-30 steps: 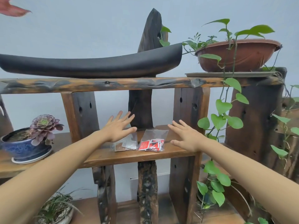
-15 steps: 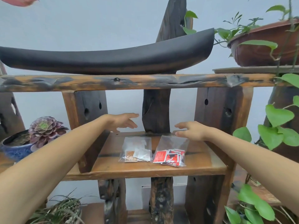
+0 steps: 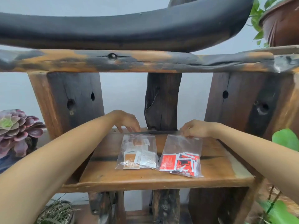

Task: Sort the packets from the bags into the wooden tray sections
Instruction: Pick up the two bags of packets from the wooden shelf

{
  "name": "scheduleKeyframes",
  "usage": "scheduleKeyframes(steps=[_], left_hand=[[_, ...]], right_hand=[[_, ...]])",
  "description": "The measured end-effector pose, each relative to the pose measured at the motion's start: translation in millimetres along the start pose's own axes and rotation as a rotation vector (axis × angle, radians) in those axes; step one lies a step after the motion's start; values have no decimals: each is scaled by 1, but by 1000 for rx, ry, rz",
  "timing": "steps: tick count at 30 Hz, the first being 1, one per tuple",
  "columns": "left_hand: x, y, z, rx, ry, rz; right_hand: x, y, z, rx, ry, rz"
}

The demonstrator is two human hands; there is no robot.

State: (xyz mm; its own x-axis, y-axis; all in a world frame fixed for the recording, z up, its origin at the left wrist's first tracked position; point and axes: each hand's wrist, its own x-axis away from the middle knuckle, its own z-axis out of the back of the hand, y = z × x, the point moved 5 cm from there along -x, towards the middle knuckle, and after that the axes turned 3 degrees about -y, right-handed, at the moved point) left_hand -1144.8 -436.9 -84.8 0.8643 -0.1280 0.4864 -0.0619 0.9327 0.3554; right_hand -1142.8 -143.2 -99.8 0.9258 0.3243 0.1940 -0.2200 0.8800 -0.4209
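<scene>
On the middle wooden shelf two clear plastic bags lay flat, side by side and just apart. The left bag held white and brown packets, gathered toward its near end. The right bag held red, white and black packets, likewise bunched at the near end. The left hand hung over the far edge of the left bag, fingers loosely curled and pointing down; whether the fingertips touched the bag could not be determined, and nothing was seen in its grasp. The right hand was at the far top edge of the right bag, fingers curled and pinching that edge. A purple succulent stood to the left of the shelf, and a brown pot sat on the upper shelf at right. No wooden tray sections were visible.
</scene>
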Motion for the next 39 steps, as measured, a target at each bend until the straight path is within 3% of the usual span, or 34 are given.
scheduleKeyframes(steps=[11, 19, 25, 39], left_hand=[[-31, -3, 12, -29, -44, 93], [-27, 1, 7, -165, -74, -23], [-23, 5, 10, -140, 56, -159], [93, 59, 44, 77, 254, -328]], right_hand=[[-16, 10, -4, -62, -8, -11], [-4, -2, 12, -82, 13, 9], [12, -9, 23, -84, 47, 42], [97, -41, 65, -150, 185, 52]])
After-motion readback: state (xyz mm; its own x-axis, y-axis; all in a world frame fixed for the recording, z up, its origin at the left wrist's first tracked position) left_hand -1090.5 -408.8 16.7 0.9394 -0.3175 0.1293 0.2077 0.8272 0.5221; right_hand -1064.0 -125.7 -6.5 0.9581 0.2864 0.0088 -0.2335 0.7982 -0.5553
